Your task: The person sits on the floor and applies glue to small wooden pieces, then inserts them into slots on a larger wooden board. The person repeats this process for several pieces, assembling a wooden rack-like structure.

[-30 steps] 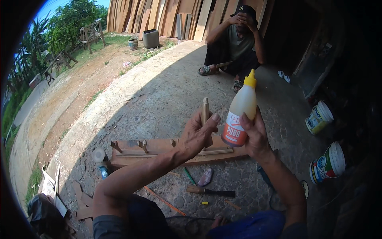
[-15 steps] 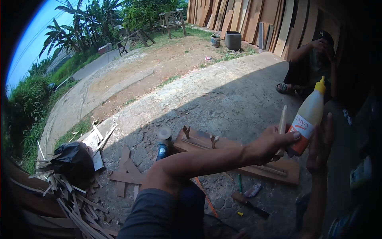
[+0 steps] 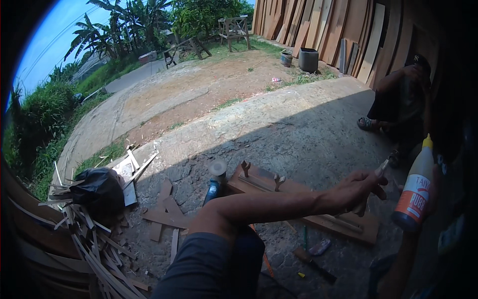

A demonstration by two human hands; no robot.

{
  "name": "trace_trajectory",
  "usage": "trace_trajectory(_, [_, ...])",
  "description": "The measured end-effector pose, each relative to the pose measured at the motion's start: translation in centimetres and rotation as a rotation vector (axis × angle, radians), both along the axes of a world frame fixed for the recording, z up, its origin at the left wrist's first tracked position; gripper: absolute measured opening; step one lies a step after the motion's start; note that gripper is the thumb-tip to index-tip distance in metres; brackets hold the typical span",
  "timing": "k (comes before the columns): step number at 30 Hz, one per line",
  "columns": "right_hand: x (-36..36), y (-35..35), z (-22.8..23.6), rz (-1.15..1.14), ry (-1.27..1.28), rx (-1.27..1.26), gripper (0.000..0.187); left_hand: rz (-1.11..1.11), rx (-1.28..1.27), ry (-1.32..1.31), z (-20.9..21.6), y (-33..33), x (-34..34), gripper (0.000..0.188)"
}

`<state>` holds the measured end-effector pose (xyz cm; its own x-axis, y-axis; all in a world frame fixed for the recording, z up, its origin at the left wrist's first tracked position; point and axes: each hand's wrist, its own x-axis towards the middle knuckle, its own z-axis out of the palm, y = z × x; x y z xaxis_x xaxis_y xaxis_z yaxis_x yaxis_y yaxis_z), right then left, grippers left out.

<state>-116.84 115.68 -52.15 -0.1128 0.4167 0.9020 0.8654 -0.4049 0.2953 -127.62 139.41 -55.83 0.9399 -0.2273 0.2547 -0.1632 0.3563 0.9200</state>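
A squeeze glue bottle (image 3: 413,192) with a yellow nozzle and a red and white label stands nearly upright in my right hand (image 3: 432,194), which is wrapped round its far side and partly in shadow. My left hand (image 3: 356,193) is closed on a slim pale wooden stick (image 3: 382,169), just left of the bottle and apart from it. Beneath my left forearm lies a long brown board (image 3: 366,231) with thin strips and two small notched wooden pieces (image 3: 279,181) on it.
A teal power tool (image 3: 212,190) and crossed wood offcuts (image 3: 167,217) lie left of the board. Near me are a chisel-like tool (image 3: 316,266) and small yellow cap (image 3: 301,274). Scrap strips and a black bag (image 3: 97,192) are at left; a person (image 3: 403,94) crouches at right.
The glue bottle has moved right and down and is now in my right hand alone. My left hand has come off it, keeping the stick. The whole view has shifted slightly.
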Motion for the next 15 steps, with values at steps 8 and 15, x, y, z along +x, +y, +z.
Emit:
trace_trajectory(8, [-2.3, 3.0, 2.3, 1.037, 1.219, 0.686, 0.045, 0.206, 0.155, 0.040, -1.0, 2.6, 1.4, 0.033])
trace_trajectory(15, [-2.1, 1.1, 2.3, 0.743, 1.285, 0.660, 0.050, 0.167, 0.382, 0.103, 0.5, 1.0, 1.1, 0.047])
